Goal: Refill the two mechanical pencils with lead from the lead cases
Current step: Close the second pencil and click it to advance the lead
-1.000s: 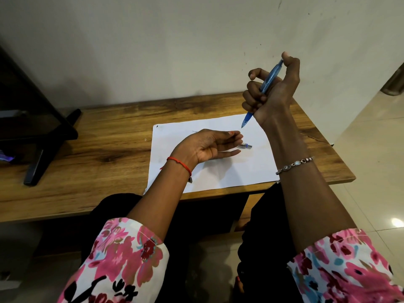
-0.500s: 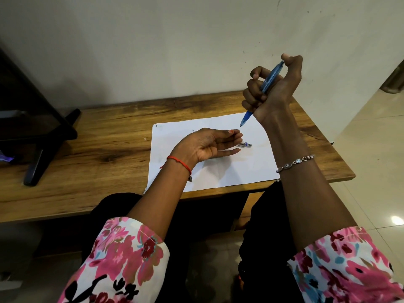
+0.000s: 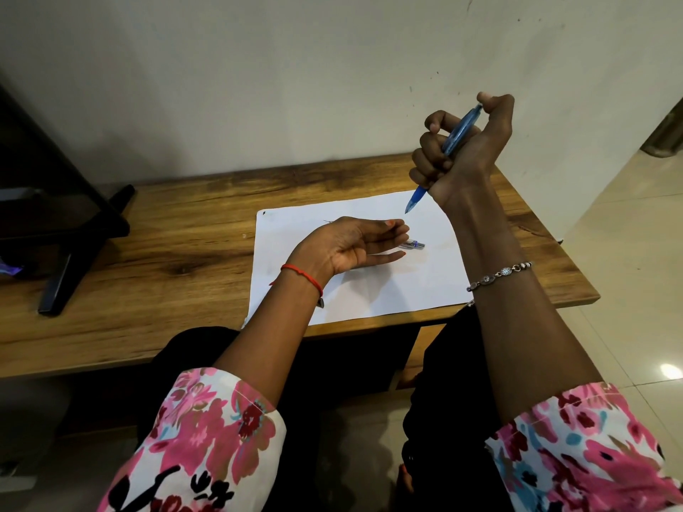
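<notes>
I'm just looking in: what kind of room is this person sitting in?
Probably a home or small study room: a low wooden table against a plain wall, a tiled floor, and white paper laid out.

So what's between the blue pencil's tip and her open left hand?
Head view: only bare white paper shows between the blue pencil tip and the left hand.

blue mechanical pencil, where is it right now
In the head view the blue mechanical pencil is at upper right, gripped in the raised right hand with its tip pointing down over the white paper.
</notes>
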{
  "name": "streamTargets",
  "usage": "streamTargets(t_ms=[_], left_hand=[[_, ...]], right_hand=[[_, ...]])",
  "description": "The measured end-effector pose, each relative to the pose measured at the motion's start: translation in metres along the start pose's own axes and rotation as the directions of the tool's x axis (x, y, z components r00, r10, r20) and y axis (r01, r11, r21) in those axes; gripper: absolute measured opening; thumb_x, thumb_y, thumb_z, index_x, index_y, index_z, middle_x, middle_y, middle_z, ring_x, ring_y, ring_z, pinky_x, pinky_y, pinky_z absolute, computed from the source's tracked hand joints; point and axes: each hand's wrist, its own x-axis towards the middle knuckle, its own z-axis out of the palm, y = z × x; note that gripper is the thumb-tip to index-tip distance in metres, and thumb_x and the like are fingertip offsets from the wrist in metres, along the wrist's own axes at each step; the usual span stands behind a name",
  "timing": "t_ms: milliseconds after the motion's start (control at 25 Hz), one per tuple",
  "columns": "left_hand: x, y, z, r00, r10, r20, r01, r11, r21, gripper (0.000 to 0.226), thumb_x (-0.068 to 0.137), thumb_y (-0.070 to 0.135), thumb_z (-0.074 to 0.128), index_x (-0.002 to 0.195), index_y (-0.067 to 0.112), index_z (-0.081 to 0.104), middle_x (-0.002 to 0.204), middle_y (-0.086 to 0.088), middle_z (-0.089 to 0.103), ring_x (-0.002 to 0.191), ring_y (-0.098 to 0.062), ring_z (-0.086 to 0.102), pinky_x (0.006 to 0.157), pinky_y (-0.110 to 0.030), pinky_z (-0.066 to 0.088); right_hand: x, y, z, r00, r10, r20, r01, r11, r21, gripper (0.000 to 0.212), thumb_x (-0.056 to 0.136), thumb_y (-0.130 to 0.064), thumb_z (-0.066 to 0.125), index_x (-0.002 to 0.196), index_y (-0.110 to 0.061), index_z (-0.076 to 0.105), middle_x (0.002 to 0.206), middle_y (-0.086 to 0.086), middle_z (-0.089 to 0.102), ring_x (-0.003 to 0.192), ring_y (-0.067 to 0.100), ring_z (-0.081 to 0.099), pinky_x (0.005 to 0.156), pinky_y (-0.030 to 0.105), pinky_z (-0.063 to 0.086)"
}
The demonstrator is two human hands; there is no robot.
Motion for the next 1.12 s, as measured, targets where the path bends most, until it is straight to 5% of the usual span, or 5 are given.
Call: streamTargets(t_ms=[920,1120], left_hand=[[-0.0018,-0.0038,0.0022,1.0,0.003,-0.005,-0.003,1.0,0.012,0.015,0.091,0.004,0.049,0.088,-0.001,0.063,0.069,-0.009,0.072,0.063,-0.016,0.07,0.082,-0.036,0.052],[-0.0018,-0.0037,0.0025,1.0,-0.002,-0.011,0.003,1.0,0.013,0.016,0.091,0.004,0.05,0.087,-0.001,0.064,0.069,-0.009,0.072,0.063,-0.016,0.07,0.07,-0.035,0.055]], right_hand=[[-0.0019,0.0015,-0.0016,1.0,-0.007,-0.017,0.007,0.999,0.037,0.059,0.09,-0.054,0.024,0.06,-0.009,0.048,0.039,-0.004,0.02,0.043,0.012,0.01,0.045,0.021,0.012],[-0.0018,-0.0006,-0.0008,1.0,-0.001,-0.011,0.002,0.999,0.035,0.056,0.09,-0.051,0.023,0.059,-0.009,0.046,0.039,-0.004,0.019,0.043,0.012,0.009,0.045,0.021,0.012]])
